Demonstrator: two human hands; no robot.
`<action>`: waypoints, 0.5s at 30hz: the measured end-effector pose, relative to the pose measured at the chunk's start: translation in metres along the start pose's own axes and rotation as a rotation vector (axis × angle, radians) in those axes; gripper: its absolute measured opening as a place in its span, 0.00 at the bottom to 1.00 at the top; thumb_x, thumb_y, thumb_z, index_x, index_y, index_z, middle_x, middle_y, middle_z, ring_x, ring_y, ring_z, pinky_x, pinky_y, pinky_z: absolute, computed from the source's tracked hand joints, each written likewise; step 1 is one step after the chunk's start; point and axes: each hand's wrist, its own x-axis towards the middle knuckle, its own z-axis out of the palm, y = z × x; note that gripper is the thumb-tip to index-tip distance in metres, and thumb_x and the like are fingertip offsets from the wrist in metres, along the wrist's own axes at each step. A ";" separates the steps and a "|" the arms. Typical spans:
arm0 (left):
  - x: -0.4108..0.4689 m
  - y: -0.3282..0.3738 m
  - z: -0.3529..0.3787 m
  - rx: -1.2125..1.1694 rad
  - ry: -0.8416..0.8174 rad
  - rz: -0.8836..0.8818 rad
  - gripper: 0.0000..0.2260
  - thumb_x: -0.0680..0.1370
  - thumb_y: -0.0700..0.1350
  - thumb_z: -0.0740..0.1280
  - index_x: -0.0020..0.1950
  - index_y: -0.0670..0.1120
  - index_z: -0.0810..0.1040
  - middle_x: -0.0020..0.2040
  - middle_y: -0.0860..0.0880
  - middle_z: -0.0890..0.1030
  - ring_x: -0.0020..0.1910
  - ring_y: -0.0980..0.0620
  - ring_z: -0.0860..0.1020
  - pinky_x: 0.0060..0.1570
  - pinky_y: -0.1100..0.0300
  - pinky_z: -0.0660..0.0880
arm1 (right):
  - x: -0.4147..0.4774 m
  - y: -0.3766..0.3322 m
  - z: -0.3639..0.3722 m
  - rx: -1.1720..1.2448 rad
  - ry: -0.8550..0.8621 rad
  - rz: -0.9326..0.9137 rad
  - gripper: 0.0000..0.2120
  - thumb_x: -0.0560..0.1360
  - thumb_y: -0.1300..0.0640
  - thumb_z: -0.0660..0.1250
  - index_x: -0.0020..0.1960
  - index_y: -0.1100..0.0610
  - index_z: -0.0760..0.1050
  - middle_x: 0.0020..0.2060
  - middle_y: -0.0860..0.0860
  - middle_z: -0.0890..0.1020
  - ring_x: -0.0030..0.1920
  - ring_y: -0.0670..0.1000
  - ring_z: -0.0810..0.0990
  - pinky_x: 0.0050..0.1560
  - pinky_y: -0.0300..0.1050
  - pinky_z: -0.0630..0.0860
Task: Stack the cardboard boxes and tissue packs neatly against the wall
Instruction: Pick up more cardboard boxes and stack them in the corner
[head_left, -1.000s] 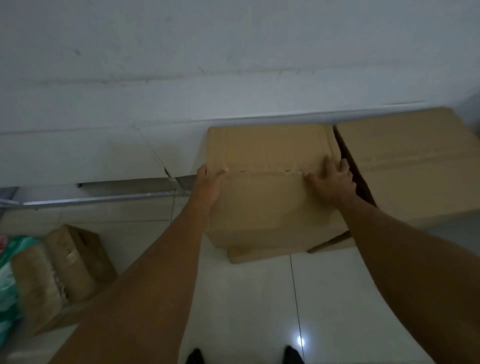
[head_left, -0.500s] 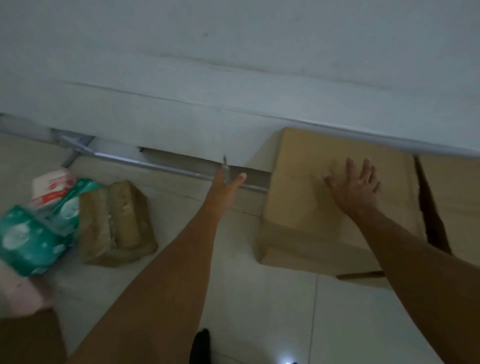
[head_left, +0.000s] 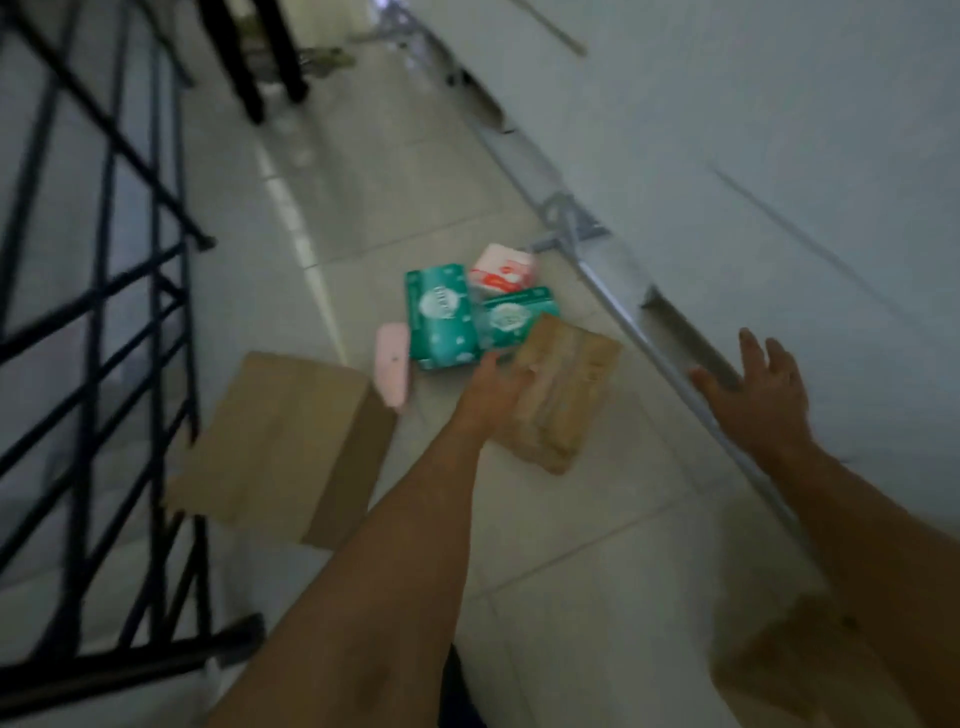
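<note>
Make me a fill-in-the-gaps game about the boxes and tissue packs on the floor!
1. The two biggest tissue packs are coloured ____.
2. The left hand reaches over the small taped ____ box.
3. The right hand is spread open and holds ____.
4. The large plain box lies beside the black ____.

Missing words: green; cardboard; nothing; railing

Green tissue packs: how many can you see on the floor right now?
2. One larger green pack left of the group; a second green pack right of it, partly covered by the small taped box. Others may be hidden.
</note>
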 end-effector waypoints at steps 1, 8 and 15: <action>-0.002 -0.007 -0.026 -0.041 0.033 0.002 0.31 0.77 0.55 0.67 0.76 0.46 0.62 0.73 0.45 0.68 0.72 0.45 0.68 0.68 0.56 0.65 | 0.004 -0.030 0.019 0.014 -0.004 -0.053 0.39 0.76 0.40 0.65 0.78 0.59 0.56 0.76 0.64 0.58 0.77 0.64 0.56 0.76 0.60 0.54; -0.009 -0.120 -0.207 -0.046 0.358 -0.191 0.25 0.79 0.50 0.65 0.74 0.45 0.64 0.66 0.52 0.70 0.62 0.52 0.71 0.50 0.66 0.67 | 0.000 -0.219 0.146 0.005 -0.226 -0.305 0.39 0.75 0.44 0.68 0.78 0.60 0.57 0.75 0.64 0.62 0.75 0.63 0.59 0.74 0.57 0.57; -0.031 -0.220 -0.312 -0.079 0.482 -0.442 0.33 0.79 0.54 0.64 0.80 0.48 0.53 0.77 0.45 0.60 0.73 0.44 0.64 0.71 0.50 0.64 | -0.029 -0.329 0.251 0.001 -0.432 -0.434 0.40 0.75 0.40 0.66 0.79 0.58 0.55 0.75 0.61 0.61 0.75 0.62 0.60 0.74 0.60 0.60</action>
